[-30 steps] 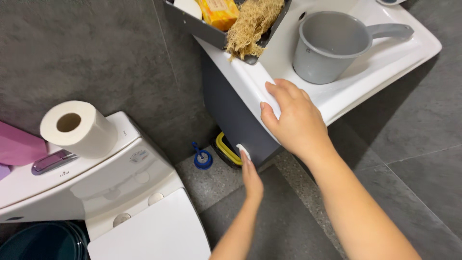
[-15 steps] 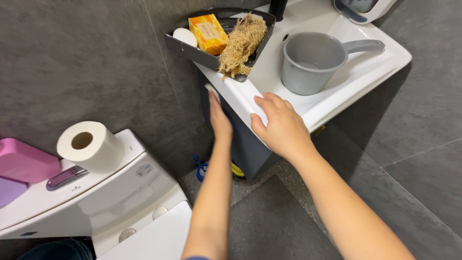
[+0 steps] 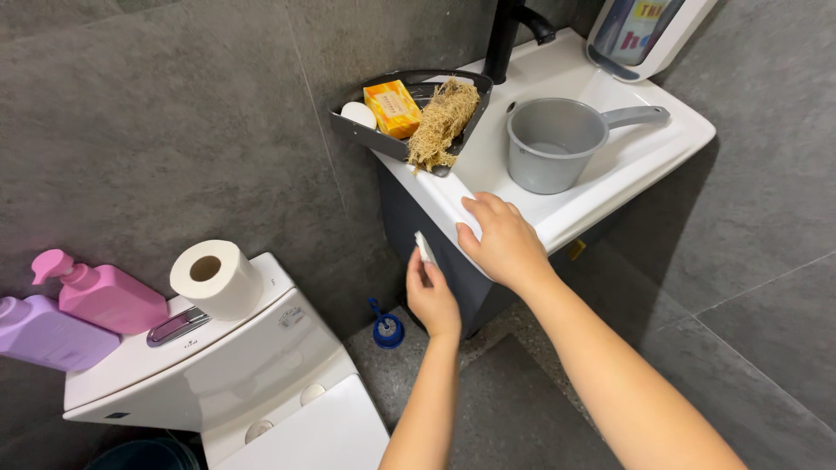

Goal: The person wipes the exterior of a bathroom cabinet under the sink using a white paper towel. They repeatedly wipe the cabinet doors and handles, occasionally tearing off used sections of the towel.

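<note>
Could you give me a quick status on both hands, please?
Left hand holds small white piece against cabinet side. Right hand rests on sink edge. Nothing in the way.

We see a white sink counter (image 3: 610,187) carrying a grey scoop pot (image 3: 557,144) and a dark corner tray (image 3: 370,135). White toilet tank lid (image 3: 235,348) holds a paper roll (image 3: 218,278) and a pink bottle (image 3: 109,296); a blue brush (image 3: 386,326) stands on the grey floor (image 3: 522,418).

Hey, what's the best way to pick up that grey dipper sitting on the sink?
Probably by its handle. The grey dipper stands upright on the white sink, and the flat handle juts from the rim toward the right, clear of the faucet and soap tray. Come from the right and close around it.
</note>
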